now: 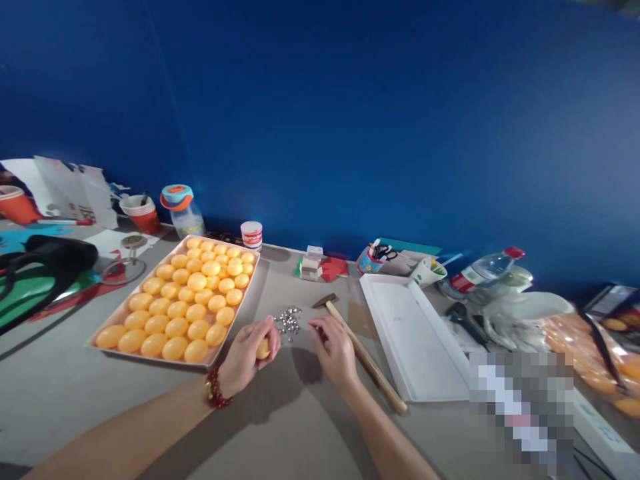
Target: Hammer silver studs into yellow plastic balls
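Note:
My left hand (250,353), with a red bead bracelet (215,387) at the wrist, is closed around an orange ping-pong ball (263,348). A small heap of shiny silver bits (289,321) lies on the table between my hands, too small to tell their kind. Just right of the heap, my right hand (334,350) has its fingers curled, thumb and fingertips close together. Whatever they may pinch is hidden. Beside that hand lies a hammer (367,360) with a wooden handle. Left of my left hand, a shallow box (155,357) carries many orange ping-pong balls (186,294).
A white box lid (425,347) lies to the right. Along the blue wall (320,120) stand a plastic jug (183,210), a round tub (251,235), small boxes (311,265), a pen cup (370,260) and a bottle (480,272). A bag of orange balls (590,347) sits far right.

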Motion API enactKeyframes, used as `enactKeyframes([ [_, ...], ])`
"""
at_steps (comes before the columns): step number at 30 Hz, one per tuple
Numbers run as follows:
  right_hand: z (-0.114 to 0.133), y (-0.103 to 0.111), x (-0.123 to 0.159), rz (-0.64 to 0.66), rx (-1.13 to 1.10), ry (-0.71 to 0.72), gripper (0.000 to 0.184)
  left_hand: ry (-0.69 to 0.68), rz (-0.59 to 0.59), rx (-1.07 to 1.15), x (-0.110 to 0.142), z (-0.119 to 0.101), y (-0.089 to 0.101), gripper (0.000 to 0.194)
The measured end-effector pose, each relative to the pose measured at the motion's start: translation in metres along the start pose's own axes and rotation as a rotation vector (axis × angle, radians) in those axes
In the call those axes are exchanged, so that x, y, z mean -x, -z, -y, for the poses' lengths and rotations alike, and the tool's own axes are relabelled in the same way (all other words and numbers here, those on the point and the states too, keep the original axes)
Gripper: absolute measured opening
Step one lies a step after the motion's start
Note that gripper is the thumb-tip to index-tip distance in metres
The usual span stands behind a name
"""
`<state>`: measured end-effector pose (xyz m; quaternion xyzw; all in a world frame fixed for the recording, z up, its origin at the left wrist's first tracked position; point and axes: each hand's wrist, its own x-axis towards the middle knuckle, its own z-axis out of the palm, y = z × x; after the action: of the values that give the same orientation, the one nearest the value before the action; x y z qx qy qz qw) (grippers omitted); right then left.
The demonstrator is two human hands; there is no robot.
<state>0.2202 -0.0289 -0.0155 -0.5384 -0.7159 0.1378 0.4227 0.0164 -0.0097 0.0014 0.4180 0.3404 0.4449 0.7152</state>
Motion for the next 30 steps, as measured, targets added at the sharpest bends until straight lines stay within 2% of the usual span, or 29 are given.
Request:
enactKeyframes([
  [5, -0.008, -0.018, 0.002, 0.152, 0.094, 0.004, 0.015, 0.029, 0.126, 0.036, 0.003, -0.003, -0.004, 0.055],
  [8, -0.008, -0.023, 0.000, 0.189, 0.141, -0.013, 0.017, 0.041, 0.171, 0.126, 0.004, -0.005, -0.006, 0.047],
  [11, -0.008, -0.026, -0.002, 0.187, 0.155, -0.030, 0.021, 0.040, 0.216, 0.182, 0.004, -0.003, -0.003, 0.040],
  [15, -0.009, -0.030, -0.002, 0.175, 0.164, -0.041, 0.017, 0.059, 0.251, 0.190, 0.006, 0.000, -0.001, 0.041],
  [19, -0.008, -0.031, -0.001, 0.160, 0.155, -0.048, 0.016, 0.008, 0.261, 0.185, 0.006, -0.001, -0.004, 0.038],
  [26, -0.001, -0.019, 0.000, 0.021, -0.087, -0.162, 0.009, -0.059, 0.197, 0.137, 0.000, 0.001, -0.001, 0.032],
  [30, 0.004, -0.012, -0.001, -0.030, -0.312, -0.230, 0.006, -0.020, 0.207, 0.133, -0.001, 0.001, 0.001, 0.033],
])
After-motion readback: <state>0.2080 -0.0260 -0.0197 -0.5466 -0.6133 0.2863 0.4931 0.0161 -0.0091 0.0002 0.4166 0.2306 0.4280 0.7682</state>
